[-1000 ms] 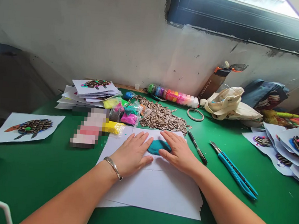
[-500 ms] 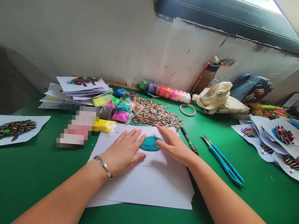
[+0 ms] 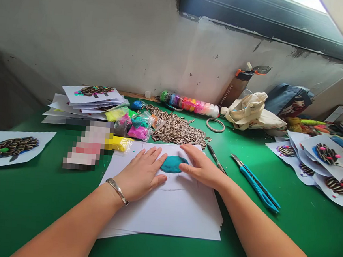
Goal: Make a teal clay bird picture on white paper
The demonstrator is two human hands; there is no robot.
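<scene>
My left hand (image 3: pixel 145 173): flat on paper (image 3: pixel 170 215) | My right hand (image 3: pixel 201 168): spread, thumb at teal clay (image 3: pixel 171 165), right edge | Press evenly

A small handicraft workspace is set up on a green tabletop (image 3: pixel 49 202) against a scuffed wall (image 3: pixel 92 39), below a dark-framed window (image 3: pixel 266 17), its use shown by a heap of striped seeds (image 3: pixel 179 131), bags of brightly coloured, clay-like material (image 3: pixel 138 132) and stacked white paper (image 3: pixel 167 217). Seed-covered pictures (image 3: pixel 15 148) are laid out at both sides, with a blue utility knife (image 3: pixel 256 184) and a pen (image 3: pixel 216 158) placed between. Everyday belongings, among them a drink bottle (image 3: pixel 236 88) and a cream cloth bag (image 3: pixel 254 111), are kept near the wall; whether home, school or studio cannot be told.
</scene>
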